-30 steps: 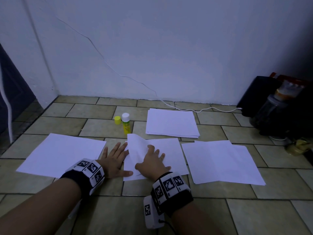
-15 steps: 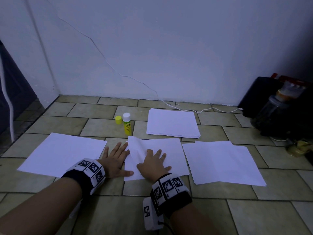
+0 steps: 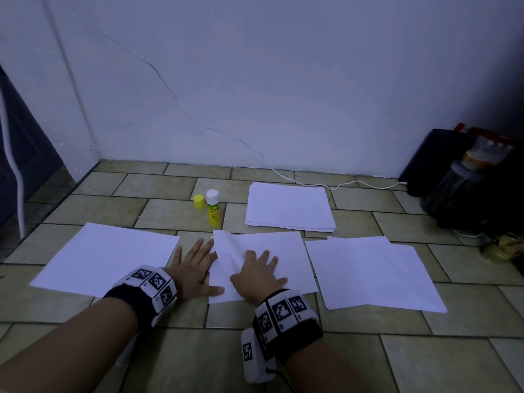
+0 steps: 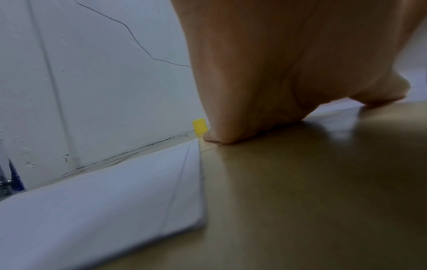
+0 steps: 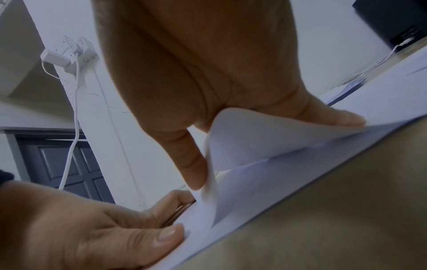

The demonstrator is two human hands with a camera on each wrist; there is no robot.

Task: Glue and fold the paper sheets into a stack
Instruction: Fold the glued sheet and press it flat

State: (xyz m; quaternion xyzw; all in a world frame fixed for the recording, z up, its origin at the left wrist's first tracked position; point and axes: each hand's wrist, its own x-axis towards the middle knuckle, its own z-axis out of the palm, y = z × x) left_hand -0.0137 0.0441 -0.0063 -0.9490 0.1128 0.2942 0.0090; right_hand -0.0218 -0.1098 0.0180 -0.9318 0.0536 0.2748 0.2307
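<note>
White paper, the middle sheet (image 3: 272, 259), lies on the floor tiles (image 3: 170, 211), long axis left-right, its left flap folded over; our right hand (image 3: 256, 275) and left hand (image 3: 192, 268) press flat-fingered.

A home room: tiled floor (image 3: 170, 211), cracked painted wall (image 3: 283, 80), panelled door (image 5: 69, 164).

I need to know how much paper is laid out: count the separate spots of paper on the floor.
4. One sheet at far left, the folded sheet under both hands, overlapping sheets at right, and a pile behind. Sheets within each cannot be counted.
</note>
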